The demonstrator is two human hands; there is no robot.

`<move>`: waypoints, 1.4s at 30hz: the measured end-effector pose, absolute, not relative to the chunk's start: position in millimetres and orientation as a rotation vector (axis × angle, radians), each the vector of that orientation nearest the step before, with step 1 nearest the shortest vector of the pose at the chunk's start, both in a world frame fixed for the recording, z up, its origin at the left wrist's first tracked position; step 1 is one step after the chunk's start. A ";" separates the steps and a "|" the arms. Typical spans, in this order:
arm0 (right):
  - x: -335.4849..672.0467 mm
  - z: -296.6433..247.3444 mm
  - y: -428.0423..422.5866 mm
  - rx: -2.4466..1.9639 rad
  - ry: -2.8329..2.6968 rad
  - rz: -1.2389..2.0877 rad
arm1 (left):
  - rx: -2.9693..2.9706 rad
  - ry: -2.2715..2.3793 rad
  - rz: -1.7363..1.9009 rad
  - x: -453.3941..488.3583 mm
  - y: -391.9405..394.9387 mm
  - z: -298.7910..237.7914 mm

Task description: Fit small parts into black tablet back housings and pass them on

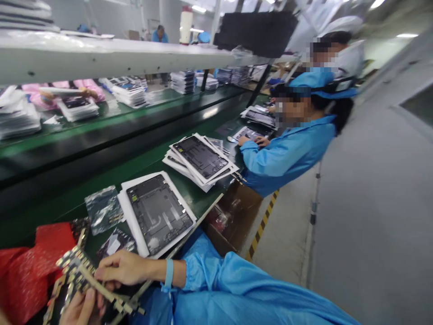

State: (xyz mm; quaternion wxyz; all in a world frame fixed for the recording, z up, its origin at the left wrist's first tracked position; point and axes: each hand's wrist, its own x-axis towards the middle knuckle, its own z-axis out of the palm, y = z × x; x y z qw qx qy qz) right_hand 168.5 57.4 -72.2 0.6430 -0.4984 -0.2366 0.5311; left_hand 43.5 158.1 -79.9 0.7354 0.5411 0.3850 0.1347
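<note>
Circuit strip [76,271] held low beside a red bag [30,266].
The right hand [123,269] pinches it from above; the left hand [79,310], cut off by the frame, grips it below. A white tray [133,221] holds a dark shell [157,214]; the cardboard box [233,216] contents are hard to make out.

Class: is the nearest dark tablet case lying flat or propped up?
Flat: the tablet case lies on a white sheet, inside facing up.
</note>
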 end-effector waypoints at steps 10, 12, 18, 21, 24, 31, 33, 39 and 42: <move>163.1 -77.0 53.1 -1.116 -0.658 1.123 | 1.042 0.732 0.397 51.8 127.6 -58.2; 163.2 -75.1 51.3 -1.122 -0.674 1.119 | 1.064 0.711 0.411 47.3 128.3 -59.1; 163.2 -70.4 49.2 -1.155 -0.697 1.035 | 1.197 0.625 0.444 39.0 131.6 -53.1; 162.2 -71.8 50.1 -1.215 -0.710 1.008 | 1.228 0.627 0.485 40.3 132.4 -51.0; 161.3 -73.1 51.0 -1.233 -0.748 1.009 | 1.200 0.684 0.506 43.3 131.0 -52.8; 168.0 -67.6 55.6 -1.243 -0.766 0.958 | 1.188 0.724 0.497 47.5 131.5 -52.5; 168.8 -67.1 56.8 -1.261 -0.758 0.941 | 1.211 0.719 0.478 48.6 132.0 -51.0; 167.3 -70.2 56.8 -1.313 -0.738 0.907 | 1.246 0.753 0.493 50.9 130.3 -48.4; 167.1 -70.4 55.9 -1.368 -0.768 0.872 | 1.272 0.770 0.498 50.4 129.9 -46.6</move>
